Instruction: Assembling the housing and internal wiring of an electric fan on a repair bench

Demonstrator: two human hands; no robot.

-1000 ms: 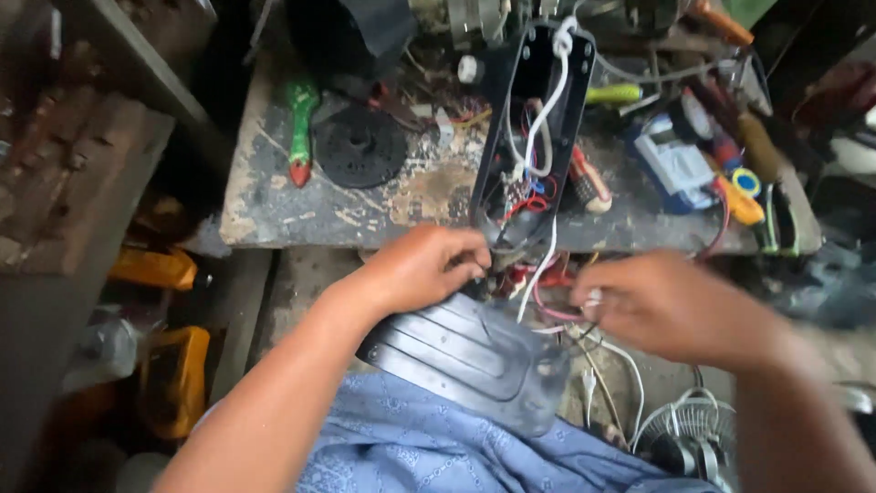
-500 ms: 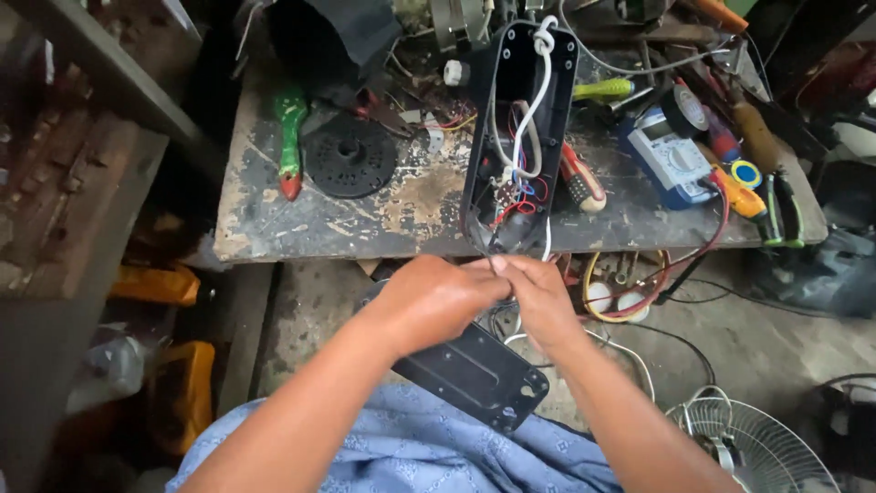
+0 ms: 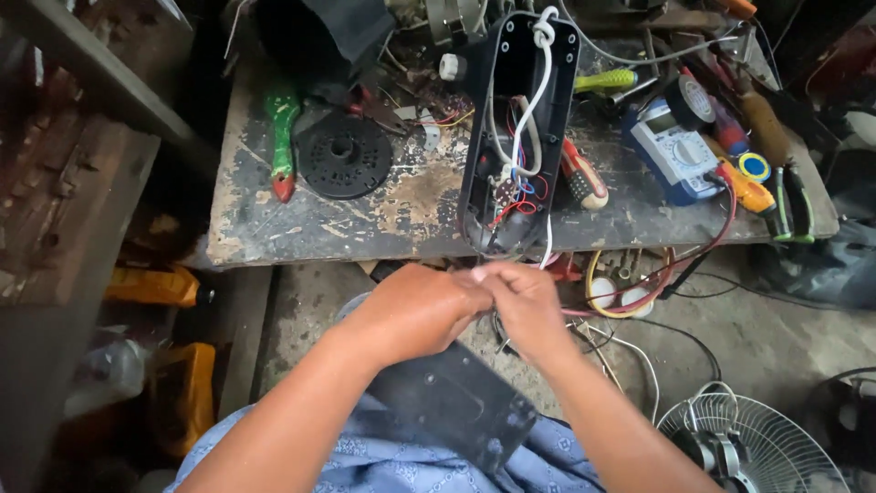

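A long black plastic housing lies open on the worn table, with white, red and blue wires inside. Its near end overhangs the table edge. My left hand and my right hand meet just below that end. Their fingertips are pinched together on thin wires that hang from the housing. The wire ends themselves are hidden by my fingers. A flat black cover plate rests on my lap under my forearms.
On the table lie a green-handled tool, a black round disc, a red-and-white screwdriver, a blue multimeter and several pliers at the right. Loose cables hang below. A fan grille stands at lower right, yellow containers at left.
My right hand has come in from the right to meet my left hand under the housing's end. Both now stay pinched together there. The cover plate has slid lower on my lap.
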